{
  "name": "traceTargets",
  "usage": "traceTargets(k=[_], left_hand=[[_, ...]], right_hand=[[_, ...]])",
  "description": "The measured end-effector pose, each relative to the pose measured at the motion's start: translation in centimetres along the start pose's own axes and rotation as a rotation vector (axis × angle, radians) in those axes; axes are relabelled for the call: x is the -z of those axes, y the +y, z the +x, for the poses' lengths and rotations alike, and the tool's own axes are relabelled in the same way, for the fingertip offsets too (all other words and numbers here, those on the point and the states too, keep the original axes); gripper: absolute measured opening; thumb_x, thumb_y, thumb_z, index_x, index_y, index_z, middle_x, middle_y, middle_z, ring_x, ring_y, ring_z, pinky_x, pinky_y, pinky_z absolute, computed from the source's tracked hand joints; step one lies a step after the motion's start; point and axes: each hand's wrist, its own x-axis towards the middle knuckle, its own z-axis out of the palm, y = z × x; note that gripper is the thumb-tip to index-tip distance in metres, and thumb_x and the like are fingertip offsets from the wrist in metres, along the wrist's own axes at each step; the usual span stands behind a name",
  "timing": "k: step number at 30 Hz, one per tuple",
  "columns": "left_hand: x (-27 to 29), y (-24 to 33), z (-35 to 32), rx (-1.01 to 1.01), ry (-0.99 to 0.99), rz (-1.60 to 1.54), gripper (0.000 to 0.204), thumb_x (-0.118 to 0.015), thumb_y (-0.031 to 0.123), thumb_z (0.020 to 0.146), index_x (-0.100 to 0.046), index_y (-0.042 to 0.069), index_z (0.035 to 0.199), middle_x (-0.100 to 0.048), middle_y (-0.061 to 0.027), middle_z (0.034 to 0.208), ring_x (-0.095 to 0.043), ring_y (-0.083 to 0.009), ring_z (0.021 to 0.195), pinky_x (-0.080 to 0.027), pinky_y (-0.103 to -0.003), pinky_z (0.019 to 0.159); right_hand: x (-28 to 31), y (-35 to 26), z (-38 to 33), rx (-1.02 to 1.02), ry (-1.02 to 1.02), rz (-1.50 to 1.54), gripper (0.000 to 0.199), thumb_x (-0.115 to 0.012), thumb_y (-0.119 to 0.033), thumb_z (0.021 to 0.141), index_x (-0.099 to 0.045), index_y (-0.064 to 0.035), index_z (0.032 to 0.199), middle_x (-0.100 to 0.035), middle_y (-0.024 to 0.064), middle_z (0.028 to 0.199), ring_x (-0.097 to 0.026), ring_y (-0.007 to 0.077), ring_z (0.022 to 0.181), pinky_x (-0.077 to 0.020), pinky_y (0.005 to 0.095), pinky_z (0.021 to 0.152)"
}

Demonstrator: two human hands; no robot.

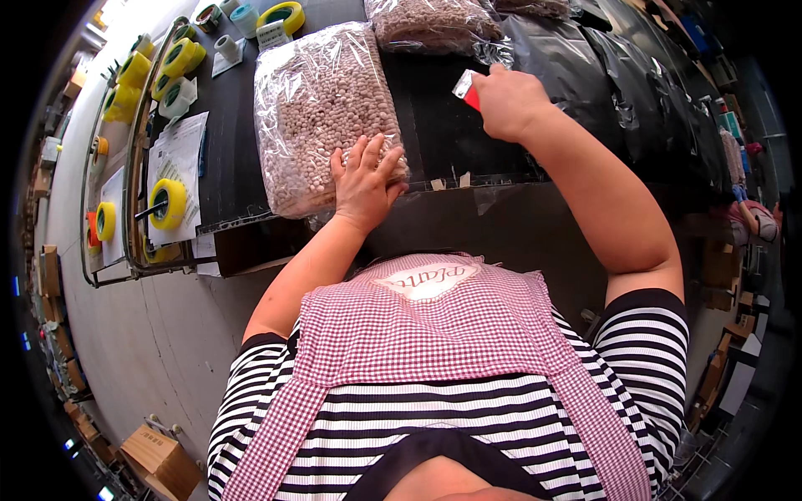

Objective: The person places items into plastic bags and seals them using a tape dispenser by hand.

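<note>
A clear plastic bag of small pinkish-brown pellets (322,108) lies on the black worktop (434,134). My left hand (363,179) rests flat on the bag's near end, fingers spread. To the right, my right hand (505,100) is closed around a small red tool with a silver tip (468,90), held just above the worktop. A second clear bag of pellets (430,21) lies farther back, beyond the first.
Several yellow tape rolls (170,203) and papers (177,159) sit on a metal cart (134,250) at the left. Black plastic sheeting (618,75) covers the right side. A cardboard box (159,455) stands on the floor at lower left. Another person (756,219) is at the far right.
</note>
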Motion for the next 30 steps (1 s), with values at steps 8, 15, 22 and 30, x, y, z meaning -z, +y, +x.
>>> traceTargets(k=[8,15,22,30], left_hand=[[-0.1,4.4,3.5,0.004,-0.253,0.226,0.091,-0.075,0.054,0.078,-0.041,0.009,0.150,-0.030,-0.0194,0.158,-0.024,-0.0390,0.147,-0.009,-0.065,0.116],[-3.1,2.0,3.2,0.049,-0.031,0.094,0.068,-0.059,0.016,0.082,-0.043,0.006,0.148,-0.030,-0.0194,0.158,-0.033,-0.0351,0.139,-0.020,-0.056,0.112],[-0.2,3.3,5.8,0.145,-0.189,0.122,0.056,-0.067,0.018,0.078,-0.053,0.012,0.133,-0.049,-0.0125,0.132,-0.046,-0.0305,0.122,-0.030,-0.049,0.103],[0.4,2.2,8.5,0.210,-0.119,-0.013,0.032,-0.067,0.020,0.083,-0.063,0.013,0.114,-0.055,-0.0102,0.119,-0.053,-0.0308,0.114,-0.038,-0.047,0.097]], right_hand=[[-16.9,4.1,1.7,-0.306,0.063,1.958,0.035,-0.069,-0.011,0.090,-0.066,0.0024,0.122,-0.071,0.0053,0.103,-0.066,0.0120,0.088,-0.0530,0.0269,0.080],[-19.7,2.8,2.3,-0.261,0.121,2.038,0.035,-0.067,-0.012,0.093,-0.066,0.0019,0.125,-0.071,0.0053,0.108,-0.066,0.0115,0.094,-0.0517,0.0254,0.086],[-18.9,2.8,2.9,-0.339,0.225,1.837,0.037,-0.070,-0.009,0.090,-0.066,0.0018,0.126,-0.072,0.0067,0.108,-0.066,0.0124,0.093,-0.0524,0.0261,0.081],[-13.8,-2.3,0.5,-0.189,0.949,0.995,0.030,-0.069,-0.004,0.082,-0.069,-0.0049,0.111,-0.064,0.0083,0.099,-0.061,0.0236,0.089,-0.0500,0.0374,0.079]])
